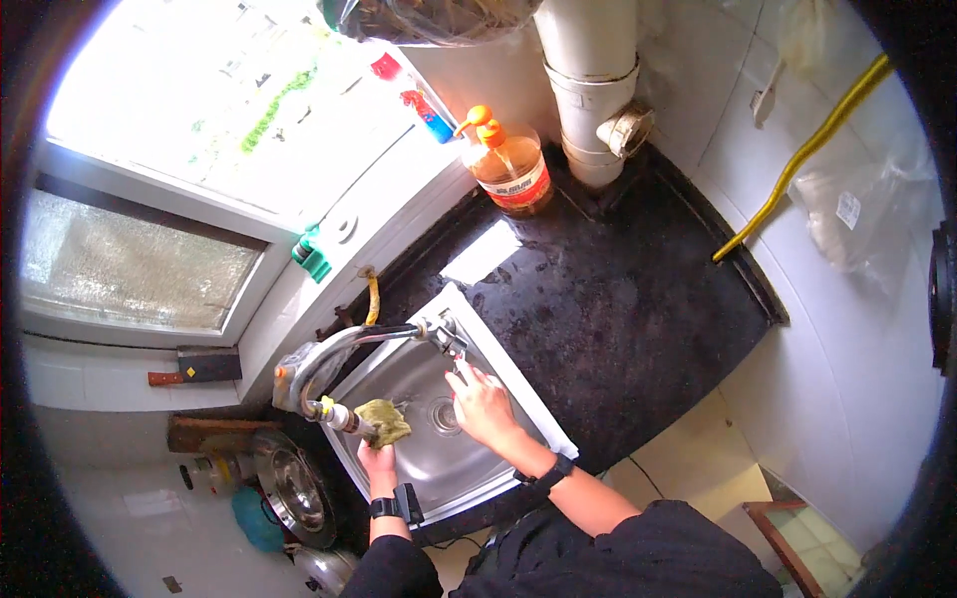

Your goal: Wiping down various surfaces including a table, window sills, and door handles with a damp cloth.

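A: While our left hand (377, 460) is closed around the greenish cloth (384, 422), bunched just past its fingers under the hose end (337, 416), the cloth looks soft and wet, so it should squash easily and may drip.

B: We'd judge it light but slippery; gripping it in a wad, as we do, seems the surest hold.

A: Our right hand (481, 406) lies beside it over the steel sink (439, 476), fingers stretched toward the tap (446, 339) just beyond them. We cannot tell whether it grips anything.

B: The drain (445, 417) sits between our two hands.

A: Farther out from the right hand, the dark tabletop (618, 309) carries an orange pump bottle (508, 169) by the white pipe (590, 90).

B: Off to the left hand's side, metal bowls (289, 478) rest below the window (199, 120).
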`<state>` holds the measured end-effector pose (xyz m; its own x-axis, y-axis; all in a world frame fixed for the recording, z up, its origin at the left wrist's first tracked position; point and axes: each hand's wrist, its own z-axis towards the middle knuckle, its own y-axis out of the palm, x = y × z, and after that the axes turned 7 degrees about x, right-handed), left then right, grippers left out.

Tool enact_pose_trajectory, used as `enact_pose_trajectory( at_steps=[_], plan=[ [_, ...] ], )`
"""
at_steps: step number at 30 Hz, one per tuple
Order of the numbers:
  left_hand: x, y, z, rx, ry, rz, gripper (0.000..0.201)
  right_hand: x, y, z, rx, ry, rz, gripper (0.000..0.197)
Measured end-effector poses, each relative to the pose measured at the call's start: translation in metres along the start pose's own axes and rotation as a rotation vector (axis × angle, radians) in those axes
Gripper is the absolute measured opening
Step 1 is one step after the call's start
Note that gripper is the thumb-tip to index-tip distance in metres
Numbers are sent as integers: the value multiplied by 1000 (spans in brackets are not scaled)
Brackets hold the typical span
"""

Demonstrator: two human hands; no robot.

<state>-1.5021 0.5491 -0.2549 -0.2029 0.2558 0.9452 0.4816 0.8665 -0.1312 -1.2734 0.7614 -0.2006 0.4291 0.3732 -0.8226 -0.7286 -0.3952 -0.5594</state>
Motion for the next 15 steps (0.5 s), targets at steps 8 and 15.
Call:
enact_pose_trajectory(
  at_steps=[8,15],
  plan=[
    [-8,18,2,174,11,-204,35,0,5,-2,30,-32,-48,39],
    [18,45,10,27,-334,-1268,40,2,7,-1,80,-44,-79,34]
  ],
)
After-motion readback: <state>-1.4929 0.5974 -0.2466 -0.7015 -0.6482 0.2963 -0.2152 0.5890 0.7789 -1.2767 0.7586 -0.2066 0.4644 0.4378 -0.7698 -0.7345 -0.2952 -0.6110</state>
